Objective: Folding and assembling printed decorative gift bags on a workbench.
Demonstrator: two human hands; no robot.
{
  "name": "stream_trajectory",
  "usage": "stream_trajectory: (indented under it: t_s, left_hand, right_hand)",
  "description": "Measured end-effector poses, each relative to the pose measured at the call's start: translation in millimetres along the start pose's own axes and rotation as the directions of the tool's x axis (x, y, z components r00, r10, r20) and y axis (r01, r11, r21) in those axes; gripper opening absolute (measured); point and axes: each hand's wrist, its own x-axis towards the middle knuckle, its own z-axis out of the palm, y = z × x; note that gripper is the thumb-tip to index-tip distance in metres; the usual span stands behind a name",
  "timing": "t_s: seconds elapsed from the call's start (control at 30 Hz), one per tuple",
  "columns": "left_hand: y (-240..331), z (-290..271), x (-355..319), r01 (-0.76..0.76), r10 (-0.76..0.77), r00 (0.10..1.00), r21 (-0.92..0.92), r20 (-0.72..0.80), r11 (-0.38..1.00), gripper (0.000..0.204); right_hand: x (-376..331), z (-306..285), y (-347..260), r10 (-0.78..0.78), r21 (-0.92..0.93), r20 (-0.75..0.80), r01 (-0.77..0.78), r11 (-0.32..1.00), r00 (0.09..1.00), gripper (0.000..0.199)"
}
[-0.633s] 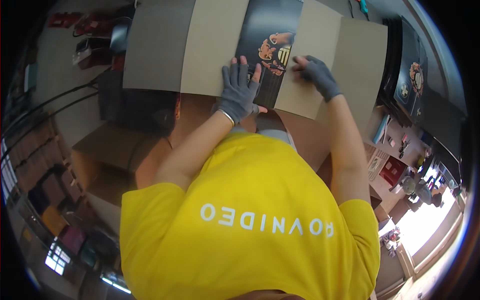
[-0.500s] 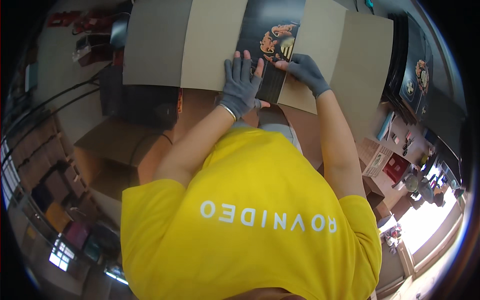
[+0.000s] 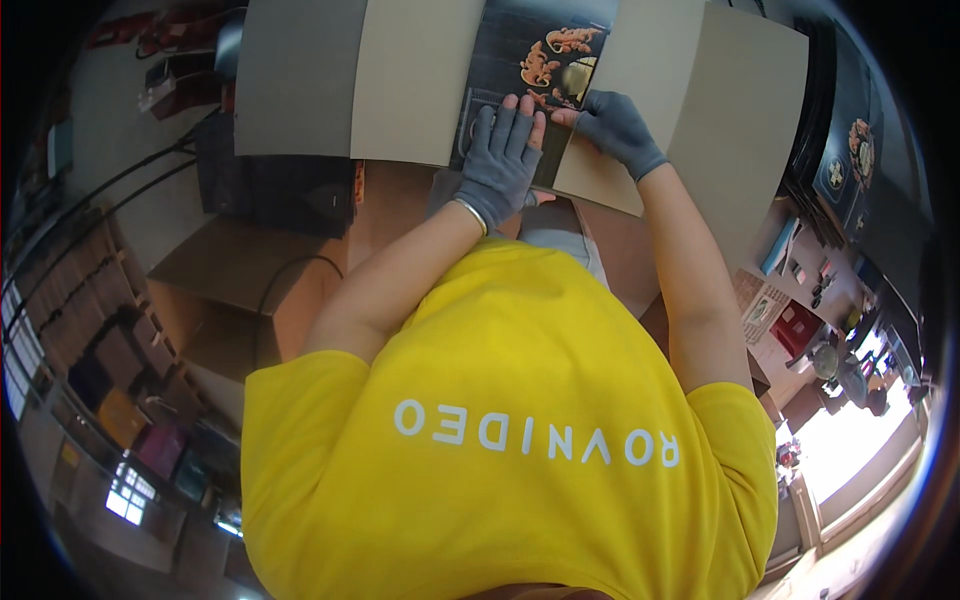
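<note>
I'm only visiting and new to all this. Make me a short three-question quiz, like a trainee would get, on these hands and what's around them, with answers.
1. True or false: the left hand lies on the black panel.

2. Which edge of that panel is the right hand at, as seen in the picture?
A) left
B) right
C) top

3. Fill in the blank: the bracelet is worn just behind the ____ hand.

Key:
1. True.
2. B.
3. left.
</note>
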Motion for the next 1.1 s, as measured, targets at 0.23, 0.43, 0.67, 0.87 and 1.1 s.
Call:
stream_trajectory:
  t_s: [0.23, 0.43, 0.67, 0.87, 1.1]
  left_hand:
    - [2, 0, -1, 0.01, -0.009, 1.0, -0.009, 0.012, 1.0, 0.127]
    - [1, 0, -2, 0.003, -0.003, 1.0, -0.018, -0.007, 1.0, 0.125]
    - [1, 0, 3, 0.0, 0.0, 1.0, -0.012, -0.014, 1.0, 0.12]
    - [0, 6, -2, 0.028, -0.019, 0.996, 0.098, -0.089, 0.995, 0.112]
    - [-1, -1, -3, 0.056, -0.037, 0.982, -0.102, 0.184, 0.993, 0.098]
  right_hand:
    - [0, 2, 1, 0.026, -0.009, 0.02, -0.025, 1.0, 0.999, 0.032]
    - [-2, 0, -2, 0.014, -0.017, 0.038, -0.013, 1.0, 0.999, 0.034]
    - [-12, 1, -1, -0.072, -0.158, -0.198, 0.041, 0.987, 0.978, 0.033]
    - [34, 20, -84, -0.333, -0.213, -0.511, 0.259, 0.942, 0.792, 0.04]
    - [127, 94, -98, -0.883, -0.753, 0.179, 0.639, 0.16, 0.433, 0.057]
